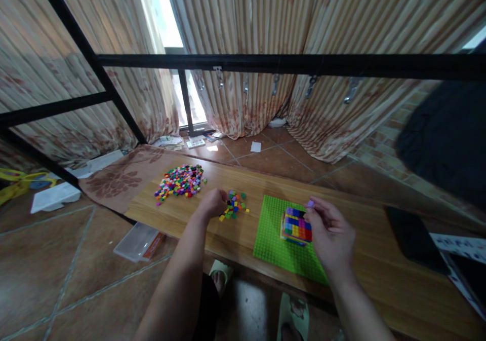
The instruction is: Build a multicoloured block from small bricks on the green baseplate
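Between the thumb and fingers of my right hand [333, 232] is a small purple building brick [311, 203]. That hand is beside a layered, many-coloured brick block [296, 224], covering part of its right side. The block stands on a green studded baseplate [268, 234]. My left hand [212, 204] is at the left edge of a small scatter of loose bricks [234, 205], its fingers curled together. Whatever those fingertips may hold is hidden from view.
A larger heap of mixed bricks [181, 181] lies on the left of the wooden table [228, 239]. A dark flat object [413, 237] rests at the right. A clear plastic box [134, 241] is on the floor. A black metal bar [266, 63] crosses beyond the table.
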Tool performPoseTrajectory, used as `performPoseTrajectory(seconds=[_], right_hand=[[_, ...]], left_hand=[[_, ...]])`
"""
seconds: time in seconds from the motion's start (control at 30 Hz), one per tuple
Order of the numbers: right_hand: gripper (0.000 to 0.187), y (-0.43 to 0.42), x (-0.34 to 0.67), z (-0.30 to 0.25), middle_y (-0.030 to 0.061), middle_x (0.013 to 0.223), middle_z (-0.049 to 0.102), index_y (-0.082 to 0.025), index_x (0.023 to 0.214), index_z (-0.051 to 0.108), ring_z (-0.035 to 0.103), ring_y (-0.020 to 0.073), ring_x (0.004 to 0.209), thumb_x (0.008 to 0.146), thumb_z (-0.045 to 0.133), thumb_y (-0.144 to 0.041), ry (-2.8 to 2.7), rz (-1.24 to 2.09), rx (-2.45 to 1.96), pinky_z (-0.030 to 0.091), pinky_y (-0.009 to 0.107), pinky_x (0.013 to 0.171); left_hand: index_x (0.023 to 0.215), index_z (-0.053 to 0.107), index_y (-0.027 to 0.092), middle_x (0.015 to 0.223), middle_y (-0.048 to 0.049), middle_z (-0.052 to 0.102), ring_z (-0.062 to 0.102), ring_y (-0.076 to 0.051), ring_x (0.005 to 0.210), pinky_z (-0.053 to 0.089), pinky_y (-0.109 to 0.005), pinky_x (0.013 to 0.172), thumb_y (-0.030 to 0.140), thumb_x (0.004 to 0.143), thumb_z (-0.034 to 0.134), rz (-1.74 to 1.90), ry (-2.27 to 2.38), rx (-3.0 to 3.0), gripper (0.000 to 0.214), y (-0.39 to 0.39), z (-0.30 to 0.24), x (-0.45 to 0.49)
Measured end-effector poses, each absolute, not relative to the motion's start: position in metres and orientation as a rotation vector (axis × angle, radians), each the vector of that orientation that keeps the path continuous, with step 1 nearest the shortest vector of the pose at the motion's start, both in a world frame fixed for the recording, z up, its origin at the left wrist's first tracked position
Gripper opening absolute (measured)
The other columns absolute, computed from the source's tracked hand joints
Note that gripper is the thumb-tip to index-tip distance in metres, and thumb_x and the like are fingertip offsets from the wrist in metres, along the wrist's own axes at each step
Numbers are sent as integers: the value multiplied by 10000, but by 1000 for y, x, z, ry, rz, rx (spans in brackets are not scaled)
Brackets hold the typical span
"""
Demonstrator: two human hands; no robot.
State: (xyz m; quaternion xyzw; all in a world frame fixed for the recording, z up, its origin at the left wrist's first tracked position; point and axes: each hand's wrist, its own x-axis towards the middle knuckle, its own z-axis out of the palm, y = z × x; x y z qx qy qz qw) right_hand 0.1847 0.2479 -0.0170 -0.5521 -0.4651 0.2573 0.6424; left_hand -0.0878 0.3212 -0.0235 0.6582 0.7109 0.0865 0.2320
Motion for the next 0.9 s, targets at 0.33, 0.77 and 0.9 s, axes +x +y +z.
performPoseTrajectory(seconds=[0.33, 0.77, 0.9], right_hand=[[306, 249, 188, -23, 67, 948, 711, -209, 1039, 678, 662, 174, 784, 792, 658, -388, -1112, 561, -1286, 539, 362, 754], [207, 218, 119, -20, 30, 915, 692, -223, 1042, 643, 631, 159, 816, 894, 501, -204, -1935, 559, -1220, 495, 292, 755], [193, 225, 91, -33, 49, 941, 687, -204, 980, 645, 626, 178, 872, 880, 489, -149, -2097, 548, -1400, 462, 294, 796]], left_hand=[[925, 746, 163, 792, -47, 720, 616, -152, 694, 417, -214, 609, 147, 647, 649, 253, 1911, 1843, 295, 320, -22, -91], [858, 746, 170, 808, -53, 729, 636, -163, 777, 428, -223, 691, 154, 708, 609, 286, 1935, 1910, 204, 319, -26, -72], [894, 746, 186, 819, -52, 730, 644, -166, 776, 426, -227, 687, 238, 763, 600, 287, 1920, 1947, 203, 319, -27, -71]])
